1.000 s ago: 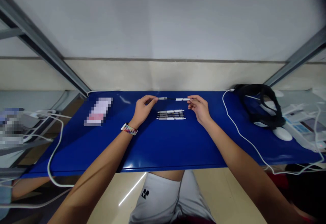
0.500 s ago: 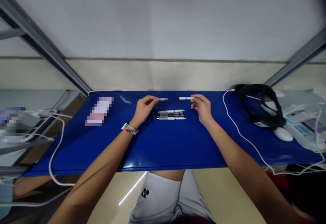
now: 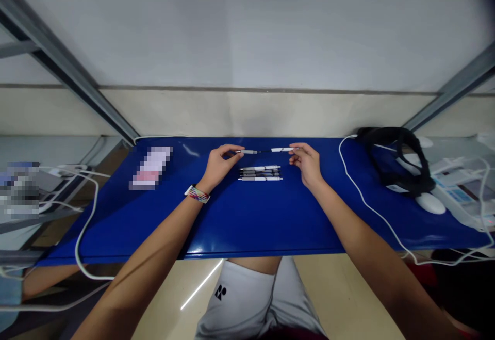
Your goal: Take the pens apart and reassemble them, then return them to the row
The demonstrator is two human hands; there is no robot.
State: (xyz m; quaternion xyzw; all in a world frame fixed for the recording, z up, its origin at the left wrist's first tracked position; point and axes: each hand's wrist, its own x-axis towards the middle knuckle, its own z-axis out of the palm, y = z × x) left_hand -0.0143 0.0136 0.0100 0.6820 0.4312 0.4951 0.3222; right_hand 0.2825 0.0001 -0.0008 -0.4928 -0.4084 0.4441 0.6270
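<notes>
My left hand (image 3: 224, 163) pinches the end of a grey pen grip section (image 3: 248, 151) between thumb and fingertips. In my right hand (image 3: 307, 162), the thumb and fingers are closed on a white pen barrel (image 3: 281, 149) with dark marks. The two pen parts lie almost in line above the blue table, with a thin dark refill (image 3: 264, 151) showing in the gap between them. Whether the refill sits in one part or both, I cannot tell. Just below the hands, several grey-and-white pens (image 3: 260, 174) lie side by side on the table.
The blue table (image 3: 263, 216) has a pixelated flat item (image 3: 151, 167) at left. A black headset with straps (image 3: 402, 162) and a white cable (image 3: 361, 200) lie at right. Metal posts (image 3: 73, 61) flank the table. Part of another person's arm (image 3: 50, 280) shows at lower left.
The grey grip section has shifted slightly right, narrowing the gap to the white barrel a little. The barrel tilts slightly more. Both hands keep their hold, and the pens on the table stay put.
</notes>
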